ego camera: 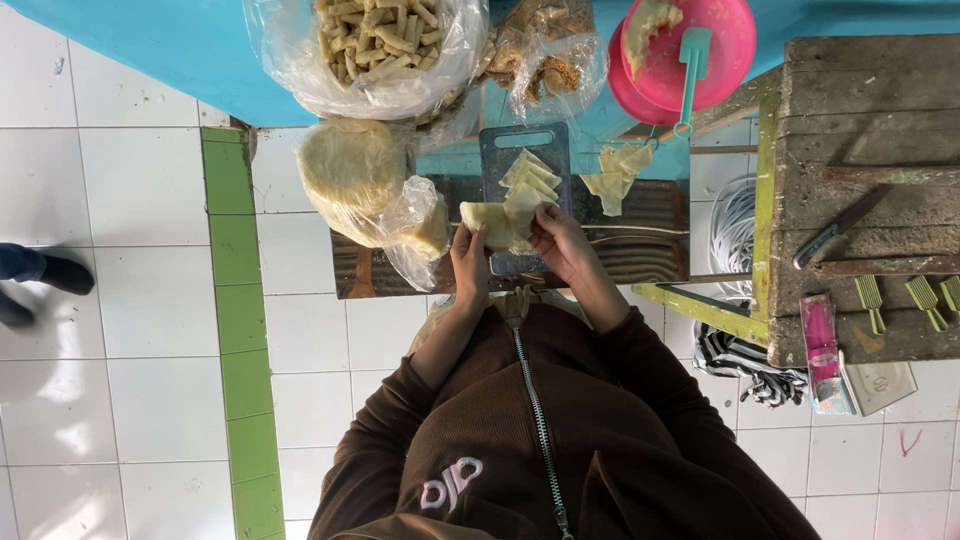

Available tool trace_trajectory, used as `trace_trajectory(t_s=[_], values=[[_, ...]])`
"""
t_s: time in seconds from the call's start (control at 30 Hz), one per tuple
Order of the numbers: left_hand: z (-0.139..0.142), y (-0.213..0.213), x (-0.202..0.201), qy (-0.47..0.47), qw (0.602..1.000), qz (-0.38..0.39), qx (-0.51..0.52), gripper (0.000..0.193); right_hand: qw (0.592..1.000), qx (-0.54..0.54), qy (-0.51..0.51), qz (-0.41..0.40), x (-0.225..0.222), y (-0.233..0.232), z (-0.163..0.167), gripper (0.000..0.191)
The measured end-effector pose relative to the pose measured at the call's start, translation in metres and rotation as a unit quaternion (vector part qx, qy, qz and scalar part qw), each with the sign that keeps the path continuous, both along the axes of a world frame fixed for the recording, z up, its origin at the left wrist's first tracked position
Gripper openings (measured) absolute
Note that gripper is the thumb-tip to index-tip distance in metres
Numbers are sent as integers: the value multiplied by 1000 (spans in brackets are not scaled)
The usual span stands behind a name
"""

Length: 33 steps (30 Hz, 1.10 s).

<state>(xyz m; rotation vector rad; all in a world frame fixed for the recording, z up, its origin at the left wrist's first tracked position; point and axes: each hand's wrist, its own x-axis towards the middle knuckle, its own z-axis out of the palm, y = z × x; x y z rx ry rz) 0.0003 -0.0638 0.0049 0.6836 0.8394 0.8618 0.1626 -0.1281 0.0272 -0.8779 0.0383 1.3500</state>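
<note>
Both my hands meet over the near end of a grey cutting board [500, 147] and hold one pale yellow pastry sheet [492, 220] between them. My left hand [469, 262] pinches its left side. My right hand [558, 243] folds its right edge. Several folded pastry pieces [531, 176] lie on the board just beyond my fingers. A few more loose sheets [616, 175] rest to the right of the board. My brown zip jacket fills the lower part of the view.
A plastic bag of stacked round wrappers [352, 175] lies left of the board. Beyond it sits a bag of rolled snacks [375, 40] and a pink bowl [725, 55] with a teal spatula [691, 60]. A wooden bench [860, 120] with a knife [838, 228] stands right.
</note>
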Motion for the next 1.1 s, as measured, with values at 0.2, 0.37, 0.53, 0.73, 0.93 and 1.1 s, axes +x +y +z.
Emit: trace_trajectory(t_s=[0.2, 0.37, 0.53, 0.73, 0.93, 1.1], values=[[-9, -2, -11, 44, 994, 2, -97, 18, 997, -33, 32, -57, 11, -9, -3, 18], [-5, 2, -11, 27, 997, 24, -64, 19, 803, -101, -585, 55, 16, -20, -10, 13], [2, 4, -10, 16, 996, 24, -80, 20, 530, 60, -826, 182, 5, -41, -15, 36], [-5, 2, -17, -30, 995, 11, -95, 13, 551, 88, -802, 212, 1, -53, -14, 45], [-5, 2, -15, -11, 995, 32, -89, 15, 552, 98, -802, 204, -1, -53, -21, 51], [-3, 4, -13, -2, 997, 26, -79, 19, 549, 101, -799, 225, -2, -54, -22, 45]])
